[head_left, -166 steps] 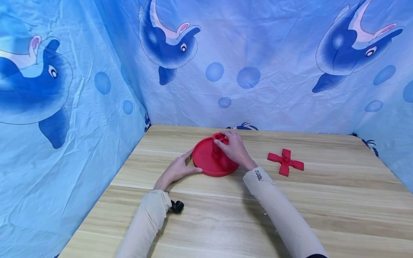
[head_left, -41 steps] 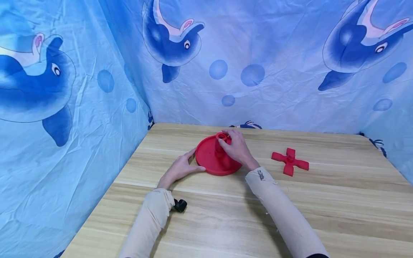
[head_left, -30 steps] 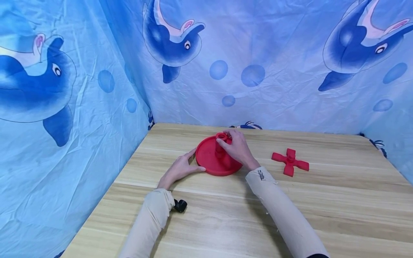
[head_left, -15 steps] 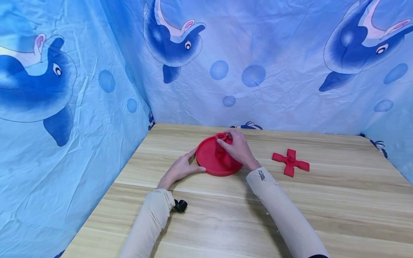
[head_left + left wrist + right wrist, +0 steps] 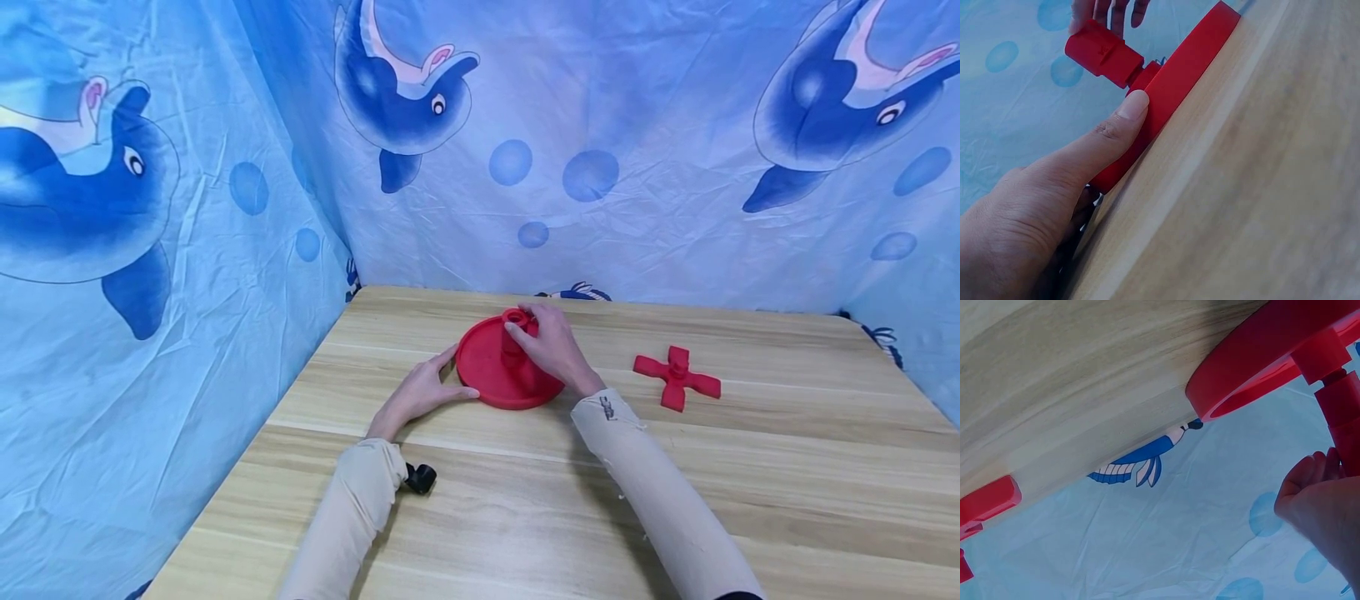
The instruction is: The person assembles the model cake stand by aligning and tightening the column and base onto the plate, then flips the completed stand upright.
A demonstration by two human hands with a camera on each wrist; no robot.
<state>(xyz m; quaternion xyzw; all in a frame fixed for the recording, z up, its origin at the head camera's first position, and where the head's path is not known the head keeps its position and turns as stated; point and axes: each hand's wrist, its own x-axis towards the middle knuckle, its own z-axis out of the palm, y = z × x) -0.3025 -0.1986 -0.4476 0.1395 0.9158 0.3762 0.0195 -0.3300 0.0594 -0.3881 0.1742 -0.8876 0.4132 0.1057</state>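
Note:
A round red base (image 5: 480, 368) with a raised rim lies flat on the table. My left hand (image 5: 420, 393) holds its near left edge, with the thumb (image 5: 1110, 134) against the rim in the left wrist view. A hollow red post (image 5: 513, 343) stands upright at the middle of the base. The fingers and thumb of my right hand (image 5: 553, 343) grip the post near its top. In both wrist views a narrow neck shows between the post (image 5: 1104, 53) and the short stub on the base (image 5: 1260, 369). Part of the post is hidden behind my right fingers.
A red cross-shaped piece (image 5: 677, 380) with a small knob at its centre lies on the wooden table (image 5: 787, 467) to the right. A black camera mount (image 5: 421, 478) sticks out from the left sleeve. Blue dolphin-print cloth (image 5: 637, 233) hangs behind the table and along both sides.
The head view has shifted slightly since the oldest frame. Both hands keep their holds on base and post. The post's top outline varies a little between frames, while the cross-shaped piece stays put.

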